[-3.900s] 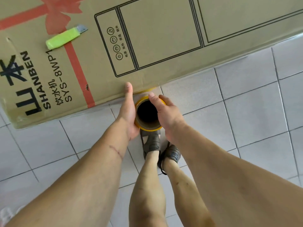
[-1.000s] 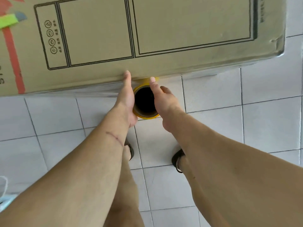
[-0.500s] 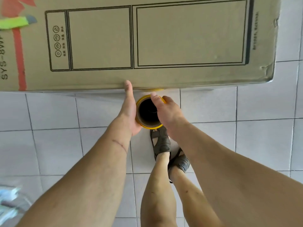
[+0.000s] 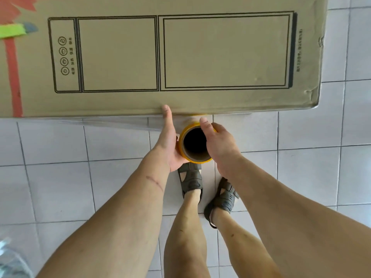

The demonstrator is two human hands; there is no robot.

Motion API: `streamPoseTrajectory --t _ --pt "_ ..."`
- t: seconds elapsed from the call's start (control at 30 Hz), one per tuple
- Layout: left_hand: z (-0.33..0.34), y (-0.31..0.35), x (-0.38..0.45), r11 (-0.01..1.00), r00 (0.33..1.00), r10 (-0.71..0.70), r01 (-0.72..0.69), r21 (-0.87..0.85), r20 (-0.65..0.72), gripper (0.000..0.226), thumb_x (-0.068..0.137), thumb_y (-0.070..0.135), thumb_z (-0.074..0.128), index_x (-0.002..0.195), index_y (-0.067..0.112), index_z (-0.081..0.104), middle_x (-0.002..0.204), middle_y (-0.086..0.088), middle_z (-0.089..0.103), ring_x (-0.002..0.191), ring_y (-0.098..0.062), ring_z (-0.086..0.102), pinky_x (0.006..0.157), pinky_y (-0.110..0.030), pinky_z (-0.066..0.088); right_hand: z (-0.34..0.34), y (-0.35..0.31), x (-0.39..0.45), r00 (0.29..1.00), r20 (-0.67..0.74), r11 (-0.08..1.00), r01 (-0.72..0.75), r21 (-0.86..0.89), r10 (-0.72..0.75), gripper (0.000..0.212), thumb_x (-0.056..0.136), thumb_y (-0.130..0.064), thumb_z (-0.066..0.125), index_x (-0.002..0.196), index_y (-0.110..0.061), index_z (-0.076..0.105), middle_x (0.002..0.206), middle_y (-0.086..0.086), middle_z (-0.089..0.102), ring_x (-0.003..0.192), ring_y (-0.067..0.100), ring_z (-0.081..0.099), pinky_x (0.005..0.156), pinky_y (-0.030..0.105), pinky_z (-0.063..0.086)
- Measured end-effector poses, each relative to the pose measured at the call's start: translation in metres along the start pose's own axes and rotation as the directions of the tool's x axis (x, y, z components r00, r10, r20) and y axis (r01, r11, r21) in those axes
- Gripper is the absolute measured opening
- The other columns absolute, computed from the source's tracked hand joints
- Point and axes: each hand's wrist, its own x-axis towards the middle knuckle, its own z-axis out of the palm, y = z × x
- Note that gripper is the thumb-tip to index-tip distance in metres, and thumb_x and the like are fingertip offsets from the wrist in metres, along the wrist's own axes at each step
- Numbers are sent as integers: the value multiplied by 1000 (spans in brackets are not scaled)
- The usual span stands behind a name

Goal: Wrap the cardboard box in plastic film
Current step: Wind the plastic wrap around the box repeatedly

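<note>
You stand over the cardboard box, which lies on the tiled floor with its printed appliance outline facing up and its near long edge just ahead of your hands; pressed upright against that edge is the roll of plastic film, its yellow-rimmed hollow core open toward you; your left hand cups the roll from the left side, the palm against it and the fingers stretched forward so that one fingertip touches the box's near edge; your right hand lies over the roll's right side with the thumb hooked on the rim and the fingers curled down around the roll; a band of clear film runs leftward from the roll along the box's near side, low by the floor; on top of the box toward its left end lies a green utility knife, beside a red printed ribbon; your two sandalled feet stand on the tiles just behind the roll, well short of the box.
</note>
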Motion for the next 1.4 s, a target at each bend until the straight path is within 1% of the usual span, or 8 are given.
streamPoseTrajectory --t 0.2,0.43,0.57,0.7,0.87,1.07,1.27,1.4 --pt "23 -1 6 988 976 135 -120 97 -170 97 79 95 60 138 19 66 124 -9 80 116 -32 76 111 -52 57 -7 -1 -2 999 46 994 -20 108 15 77 85 -70 55 148 -26 42 140 1 55 129 21 51 104 34 41" --pt "30 -8 6 1000 1000 -5 5 6 6 129 67 113 33 146 16 65 133 -17 78 129 -40 72 120 -65 46 -33 -8 8 999 -3 999 36 -8 -36 74 87 -59 63 147 -22 42 127 -3 54 109 14 50 89 26 39" --pt "50 -4 5 986 980 133 -115 122 -148 109 83 102 41 161 26 50 158 -4 61 146 -31 56 125 -54 38 -43 -5 10 998 69 999 -8 46 5 74 75 -77 60 133 -32 56 128 -9 62 120 15 55 103 34 40" --pt "57 -9 13 991 984 128 -124 42 -120 111 72 103 51 144 20 68 126 -10 82 117 -32 78 112 -52 57 -49 5 15 994 108 994 -23 107 12 67 81 -76 47 129 -30 58 126 -5 64 122 18 55 109 42 39" --pt "76 -31 10 996 998 68 -66 -61 19 122 75 109 30 143 16 70 129 -14 80 124 -35 76 115 -57 54 -75 -1 23 999 26 998 36 42 -37 65 86 -56 67 140 -23 50 120 -9 55 109 15 55 85 28 42" --pt "92 -18 19 975 961 209 -192 110 -179 86 84 90 60 134 22 73 121 -4 83 117 -28 78 115 -54 55 -79 7 26 995 94 991 2 136 -15 74 80 -73 56 140 -28 51 132 -5 59 124 17 54 108 36 40" --pt "105 -32 17 999 999 37 -37 -13 24 118 79 106 29 139 13 72 130 -16 80 122 -36 77 113 -57 56 -106 -1 29 996 42 996 77 -39 -75 61 91 -52 62 140 -19 47 114 -8 53 108 16 51 97 32 43" --pt "119 -27 19 983 979 137 -116 141 -151 94 70 97 63 127 24 76 118 -4 85 115 -28 79 115 -56 54 -117 3 31 996 85 997 -15 72 9 79 84 -61 66 146 -20 40 124 -12 51 116 15 51 93 29 39"
